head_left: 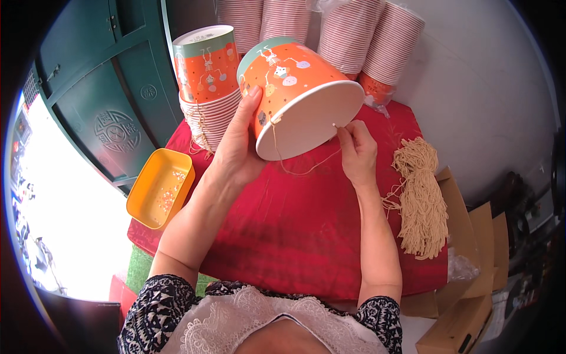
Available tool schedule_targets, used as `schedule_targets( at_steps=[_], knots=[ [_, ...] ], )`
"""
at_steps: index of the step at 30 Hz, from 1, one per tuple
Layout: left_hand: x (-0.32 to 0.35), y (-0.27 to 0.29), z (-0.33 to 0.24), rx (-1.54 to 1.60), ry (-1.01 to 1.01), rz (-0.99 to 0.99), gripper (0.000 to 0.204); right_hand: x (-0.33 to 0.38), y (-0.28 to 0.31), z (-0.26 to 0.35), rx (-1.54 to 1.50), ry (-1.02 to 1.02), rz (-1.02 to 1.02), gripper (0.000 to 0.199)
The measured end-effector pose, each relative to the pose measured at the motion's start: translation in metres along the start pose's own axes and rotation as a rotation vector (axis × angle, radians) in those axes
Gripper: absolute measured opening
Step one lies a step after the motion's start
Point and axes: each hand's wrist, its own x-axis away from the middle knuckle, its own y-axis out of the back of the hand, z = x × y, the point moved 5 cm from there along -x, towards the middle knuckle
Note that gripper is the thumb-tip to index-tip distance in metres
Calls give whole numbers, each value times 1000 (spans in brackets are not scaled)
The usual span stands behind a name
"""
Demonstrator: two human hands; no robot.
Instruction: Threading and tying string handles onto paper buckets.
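Fingers (pixel 341 131) of the right hand (pixel 357 154) pinch string (pixel 295 171) at the bucket (pixel 300 97) rim, left hand (pixel 239 147) gripping it; looks mid-threading, next needs a steady pull through.

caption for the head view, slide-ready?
Left hand steadies an orange paper bucket while right hand threads string through its rim.

- Light: bright daylight, from viewer's left; even on the red cloth (pixel 306 224).
- Glare: floor area at left blown out to white, no detail.
- Shadows: soft, faint, under the paper bucket (pixel 298 94) and forearms.
- Focus: centre sharp; no motion blur seen.
- Distortion: strong fisheye; green door (pixel 100 100) edges bend; black vignette at corners, slight colour fringe at rim.
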Motion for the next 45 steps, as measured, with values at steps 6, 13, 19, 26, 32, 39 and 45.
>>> schedule_targets(
  at_steps=[6,13,19,26,32,39,45],
  knots=[
    [-2,0,1,-41,-14,15,62,2,-1,-8,-99,21,42,9],
    [22,-11,-20,-323,-251,210,65,0,1,5,-33,-22,98,12],
    [72,16,-69,-498,-433,42,91,-11,21,29,-65,15,-26,11],
    [90,64,-162,-881,-897,-240,91,-10,30,63,-180,57,-44,12],
    [67,117,-235,-940,-1005,-492,97,-10,37,90,-175,159,-54,14],
    [-13,188,-261,-721,-953,-409,96,-8,48,101,-133,197,-75,15],
    [-59,194,-260,-455,-884,-88,56,-6,46,107,-39,211,-71,15]
  ],
)
